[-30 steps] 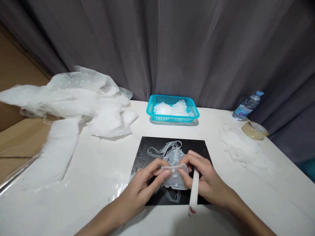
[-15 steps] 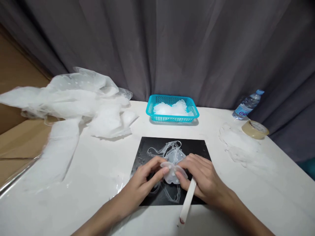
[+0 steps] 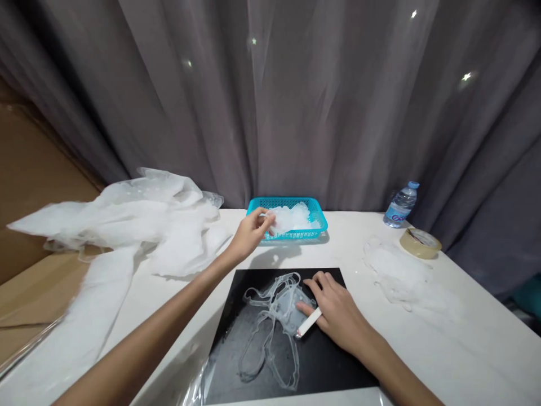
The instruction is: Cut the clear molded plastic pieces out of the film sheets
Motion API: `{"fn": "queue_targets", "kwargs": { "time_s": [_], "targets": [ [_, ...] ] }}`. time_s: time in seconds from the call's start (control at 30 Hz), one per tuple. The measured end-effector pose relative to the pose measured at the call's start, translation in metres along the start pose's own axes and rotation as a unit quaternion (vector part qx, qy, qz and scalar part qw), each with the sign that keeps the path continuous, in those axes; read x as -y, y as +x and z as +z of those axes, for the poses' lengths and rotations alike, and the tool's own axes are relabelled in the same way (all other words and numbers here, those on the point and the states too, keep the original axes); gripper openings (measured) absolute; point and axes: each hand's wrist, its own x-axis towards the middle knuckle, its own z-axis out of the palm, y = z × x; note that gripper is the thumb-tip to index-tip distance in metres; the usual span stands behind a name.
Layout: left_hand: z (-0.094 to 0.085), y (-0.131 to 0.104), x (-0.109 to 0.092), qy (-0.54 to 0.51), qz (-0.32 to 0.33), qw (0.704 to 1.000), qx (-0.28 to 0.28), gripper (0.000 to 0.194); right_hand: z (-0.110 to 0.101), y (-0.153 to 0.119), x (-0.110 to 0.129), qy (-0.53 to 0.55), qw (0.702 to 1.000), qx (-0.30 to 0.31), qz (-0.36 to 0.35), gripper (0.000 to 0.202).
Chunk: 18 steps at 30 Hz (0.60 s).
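My left hand point(image 3: 252, 230) is over the left side of the turquoise basket point(image 3: 323, 223), its thumb and fingers pinched on a translucent white piece that blends with the pale contents behind it. White translucent pieces point(image 3: 296, 216) lie heaped in the basket. On the black board point(image 3: 329, 372), my right hand point(image 3: 333, 301) keeps a flat white stick point(image 3: 309, 323) with a reddish mark near its end tucked in its grip. Its fingertips touch a translucent moulded sheet point(image 3: 289, 307). Thin clear trimmed strips point(image 3: 270, 344) lie tangled beside that sheet.
A large heap of white translucent sheets point(image 3: 156, 225) covers the left, near a cardboard box point(image 3: 34, 293). At right stand a water bottle point(image 3: 400, 206) and a tape roll point(image 3: 420, 243), with thin clear scraps point(image 3: 399, 273) nearby. A grey curtain point(image 3: 287, 113) hangs behind.
My left hand has gone from the board up and forward to the basket with a translucent piece. My right hand has stayed over the board with the stick. The view has tilted upward.
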Motion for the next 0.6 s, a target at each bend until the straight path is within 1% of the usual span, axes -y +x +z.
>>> {"fn": "queue_targets", "kwargs": {
  "time_s": [0.03, 0.07, 0.1, 0.13, 0.17, 0.2, 0.27, 0.33, 0.37, 0.4, 0.47, 0.6],
  "targets": [
    [0.000, 0.012, -0.001, 0.025, 0.001, 0.999, -0.021, 0.045, -0.001, 0.000, 0.002, 0.010, 1.000, 0.004, -0.001, 0.033],
    [0.000, 0.018, -0.003, 0.051, 0.003, 0.998, -0.042, 0.040, -0.003, 0.000, 0.004, 0.023, 1.000, 0.010, 0.003, 0.032],
    [0.000, 0.017, -0.005, 0.074, 0.007, 0.995, -0.060, 0.035, -0.004, 0.000, 0.006, 0.040, 0.999, 0.016, 0.012, 0.030],
    [0.001, 0.008, -0.008, 0.094, 0.013, 0.993, -0.071, 0.029, -0.006, 0.000, 0.008, 0.060, 0.998, 0.021, 0.027, 0.028],
    [0.004, -0.007, -0.011, 0.112, 0.021, 0.991, -0.072, 0.025, -0.007, -0.001, 0.009, 0.085, 0.995, 0.028, 0.049, 0.026],
    [0.007, -0.028, -0.013, 0.125, 0.028, 0.990, -0.061, 0.021, -0.007, -0.002, 0.011, 0.115, 0.990, 0.036, 0.073, 0.024],
    [0.018, -0.079, -0.015, 0.148, 0.036, 0.988, -0.006, 0.021, -0.007, -0.004, 0.012, 0.179, 0.975, 0.056, 0.118, 0.022],
    [0.031, -0.128, -0.011, 0.235, 0.056, 0.967, 0.075, 0.026, -0.007, -0.006, 0.011, 0.230, 0.960, 0.073, 0.145, 0.021],
    [0.037, -0.147, -0.007, 0.275, 0.063, 0.956, 0.086, 0.031, -0.007, -0.007, 0.010, 0.248, 0.954, 0.077, 0.152, 0.021],
    [0.042, -0.162, -0.002, 0.299, 0.075, 0.946, 0.097, 0.033, -0.008, -0.007, 0.008, 0.260, 0.949, 0.079, 0.158, 0.022],
    [0.047, -0.176, 0.007, 0.320, 0.083, 0.937, 0.112, 0.033, -0.010, -0.007, 0.002, 0.272, 0.943, 0.082, 0.173, 0.022],
    [0.040, -0.173, 0.016, 0.287, 0.086, 0.943, 0.142, 0.025, -0.017, -0.006, -0.009, 0.279, 0.932, 0.117, 0.199, 0.010]
  ]
}}
